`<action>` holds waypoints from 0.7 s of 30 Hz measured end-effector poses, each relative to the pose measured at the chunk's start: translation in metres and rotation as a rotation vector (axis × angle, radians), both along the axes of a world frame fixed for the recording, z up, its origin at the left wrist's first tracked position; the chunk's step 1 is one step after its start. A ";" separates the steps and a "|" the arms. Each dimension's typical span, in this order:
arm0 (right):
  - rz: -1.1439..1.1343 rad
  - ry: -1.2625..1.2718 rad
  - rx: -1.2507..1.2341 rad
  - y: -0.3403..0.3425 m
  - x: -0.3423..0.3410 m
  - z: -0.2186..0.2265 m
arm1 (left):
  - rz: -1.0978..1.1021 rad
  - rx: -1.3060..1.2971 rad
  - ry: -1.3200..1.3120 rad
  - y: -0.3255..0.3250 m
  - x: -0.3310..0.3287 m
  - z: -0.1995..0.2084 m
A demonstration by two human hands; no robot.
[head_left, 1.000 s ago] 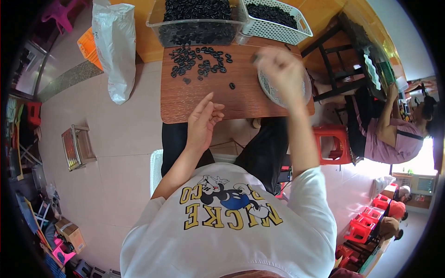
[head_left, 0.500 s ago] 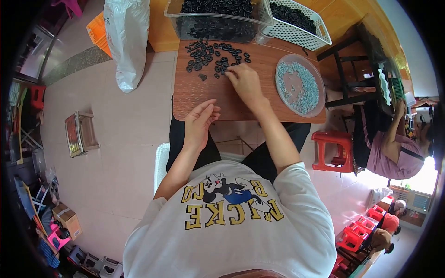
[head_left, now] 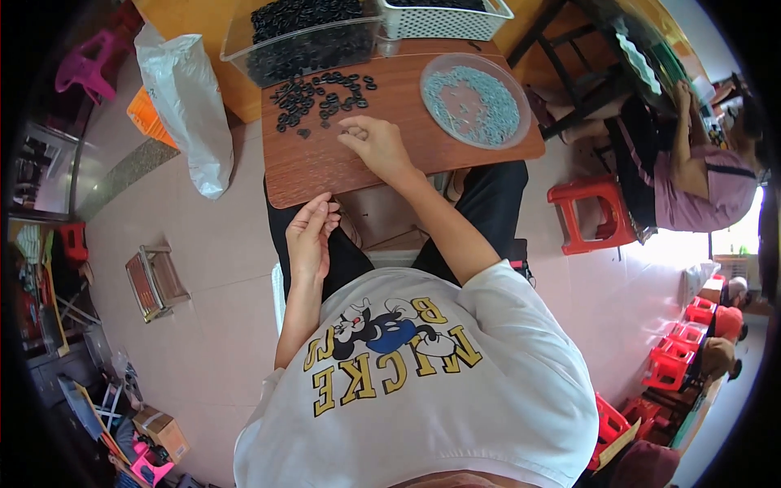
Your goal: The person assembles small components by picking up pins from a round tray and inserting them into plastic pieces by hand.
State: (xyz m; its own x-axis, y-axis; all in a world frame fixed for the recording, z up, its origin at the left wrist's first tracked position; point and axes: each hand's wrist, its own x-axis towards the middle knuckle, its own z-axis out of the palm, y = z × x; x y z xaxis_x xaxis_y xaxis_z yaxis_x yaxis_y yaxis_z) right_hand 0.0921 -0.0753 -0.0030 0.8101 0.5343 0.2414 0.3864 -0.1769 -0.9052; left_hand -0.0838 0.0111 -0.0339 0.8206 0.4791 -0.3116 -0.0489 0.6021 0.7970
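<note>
My right hand [head_left: 376, 148] is over the wooden table, its thumb and fingers pinched just on the near side of the small black ring-shaped pieces [head_left: 329, 104]. Whatever those fingers hold is too small to make out. At the table's front edge my left hand [head_left: 309, 242] is closed, thumb against curled fingers; any thing inside it is hidden. Several black pieces lie spread loosely across the far left of the table. To the right of my right hand sits a round clear tray [head_left: 522, 122] of small pale-blue pieces [head_left: 496, 104].
Behind the loose pieces stands a clear bin [head_left: 313, 53] full of black parts, beside a white perforated basket [head_left: 443, 23]. The table [head_left: 317, 167] ends above my knees. A white sack [head_left: 191, 114] stands left; a red stool [head_left: 590, 215] and seated person [head_left: 704, 187] are right.
My right hand has drawn back from the loose black pieces toward me. My left hand has dropped from over the tabletop to its front edge. The whole view has shifted.
</note>
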 end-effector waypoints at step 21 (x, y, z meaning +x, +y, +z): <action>0.184 0.984 0.511 -0.162 -0.051 -0.120 | -0.740 1.577 -0.265 -0.118 0.224 0.050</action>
State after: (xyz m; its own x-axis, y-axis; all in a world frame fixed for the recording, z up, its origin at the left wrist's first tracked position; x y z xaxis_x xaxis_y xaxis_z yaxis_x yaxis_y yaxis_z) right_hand 0.0406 -0.2369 -0.1228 0.6877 0.6869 -0.2350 -0.5545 0.2880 -0.7808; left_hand 0.1402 -0.1070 0.0164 0.9324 -0.2978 0.2049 -0.3598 -0.7104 0.6049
